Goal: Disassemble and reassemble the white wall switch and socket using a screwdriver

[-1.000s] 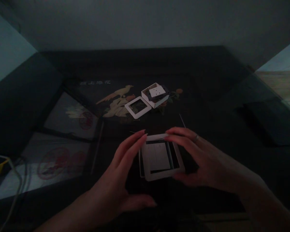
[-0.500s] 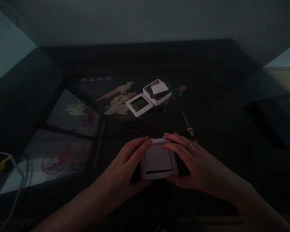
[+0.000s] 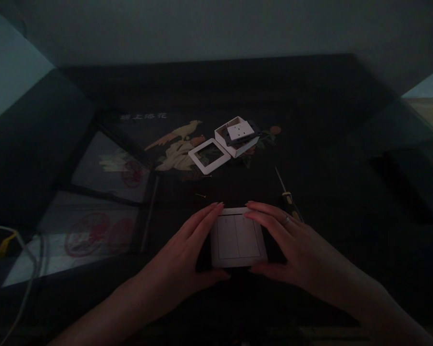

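**White switch panel [image 3: 228,240] gripped at its edges**

At the near side of the desk [image 3: 328,187], the left hand [image 3: 184,252] and right hand [image 3: 299,245] grasp the panel, fingers far, thumbs near. It looks light, stiff and smooth; the outer rim likely offers safest purchase, as thin plastic could crack.

Dark tabletop [image 3: 332,206] with frame [image 3: 218,165], screwdriver [image 3: 287,198]

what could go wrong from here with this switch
The two-rocker switch shows a dark line along its far edge, so its frame might be seated unevenly there.

The two loose screws lie near the left hand and could get knocked away.

The socket insert sits tilted on the open box and may slip.
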`<action>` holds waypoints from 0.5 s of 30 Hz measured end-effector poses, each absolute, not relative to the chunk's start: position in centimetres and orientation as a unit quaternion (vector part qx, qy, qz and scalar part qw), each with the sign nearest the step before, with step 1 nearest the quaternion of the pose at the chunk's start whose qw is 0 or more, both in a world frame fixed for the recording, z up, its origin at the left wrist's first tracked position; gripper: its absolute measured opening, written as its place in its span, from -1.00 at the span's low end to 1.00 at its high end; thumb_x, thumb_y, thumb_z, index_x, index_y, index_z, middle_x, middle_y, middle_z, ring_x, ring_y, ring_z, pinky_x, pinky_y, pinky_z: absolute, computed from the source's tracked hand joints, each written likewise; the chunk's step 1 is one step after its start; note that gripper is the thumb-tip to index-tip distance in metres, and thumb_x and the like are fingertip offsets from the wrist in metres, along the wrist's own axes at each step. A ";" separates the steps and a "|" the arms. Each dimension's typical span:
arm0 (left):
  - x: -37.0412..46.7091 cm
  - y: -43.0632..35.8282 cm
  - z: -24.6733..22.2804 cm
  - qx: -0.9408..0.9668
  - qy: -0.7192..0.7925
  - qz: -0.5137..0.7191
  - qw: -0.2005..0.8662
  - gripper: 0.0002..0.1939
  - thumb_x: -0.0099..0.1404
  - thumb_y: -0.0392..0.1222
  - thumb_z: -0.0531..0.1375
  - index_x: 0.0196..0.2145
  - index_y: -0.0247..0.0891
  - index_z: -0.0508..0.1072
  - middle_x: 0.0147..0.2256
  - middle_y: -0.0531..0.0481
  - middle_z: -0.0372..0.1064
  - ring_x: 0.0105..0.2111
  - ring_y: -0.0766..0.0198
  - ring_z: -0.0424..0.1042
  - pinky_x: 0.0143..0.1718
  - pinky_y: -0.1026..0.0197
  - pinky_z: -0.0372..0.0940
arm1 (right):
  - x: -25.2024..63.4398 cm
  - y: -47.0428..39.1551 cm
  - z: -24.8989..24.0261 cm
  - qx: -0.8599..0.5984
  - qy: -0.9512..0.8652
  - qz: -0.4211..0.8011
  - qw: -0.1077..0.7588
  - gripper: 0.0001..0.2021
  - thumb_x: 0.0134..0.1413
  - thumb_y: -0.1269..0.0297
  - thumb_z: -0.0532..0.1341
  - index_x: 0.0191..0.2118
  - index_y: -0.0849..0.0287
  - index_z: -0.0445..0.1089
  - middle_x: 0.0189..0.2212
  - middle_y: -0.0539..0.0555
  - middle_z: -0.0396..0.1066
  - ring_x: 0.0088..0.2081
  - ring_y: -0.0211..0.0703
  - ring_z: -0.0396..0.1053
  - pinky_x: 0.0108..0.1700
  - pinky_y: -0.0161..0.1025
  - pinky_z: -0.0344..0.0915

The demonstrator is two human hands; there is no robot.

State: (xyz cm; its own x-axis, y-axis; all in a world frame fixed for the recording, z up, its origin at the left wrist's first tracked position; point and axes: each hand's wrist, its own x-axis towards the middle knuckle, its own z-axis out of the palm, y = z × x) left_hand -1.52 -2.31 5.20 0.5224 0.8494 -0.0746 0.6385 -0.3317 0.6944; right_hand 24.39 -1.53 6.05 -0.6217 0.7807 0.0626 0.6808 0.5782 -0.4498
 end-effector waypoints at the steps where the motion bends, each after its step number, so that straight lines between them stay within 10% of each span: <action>1: -1.5 -2.2 5.2 0.797 0.472 0.149 0.347 0.10 0.12 -0.24 0.42 0.40 0.13 -0.17 0.39 -0.11 0.01 0.32 -0.08 0.17 0.26 -0.17 0.25 | 24.4 -1.5 6.0 -0.425 -0.873 0.203 0.125 -0.23 -0.04 0.22 0.44 0.25 0.20 0.11 0.26 0.40 0.26 0.22 0.23 0.34 0.13 0.12 0.44; 15: -1.1 -1.8 4.9 0.756 0.483 0.167 0.408 0.05 0.09 -0.24 0.44 0.38 0.07 -0.05 0.35 -0.13 0.04 0.30 -0.10 0.20 0.25 -0.17 0.26 | 23.9 -1.1 6.3 -0.472 -0.831 0.286 0.070 -0.14 -0.07 0.23 0.45 0.35 0.27 0.14 0.31 0.31 0.19 0.22 0.14 0.32 0.17 0.07 0.40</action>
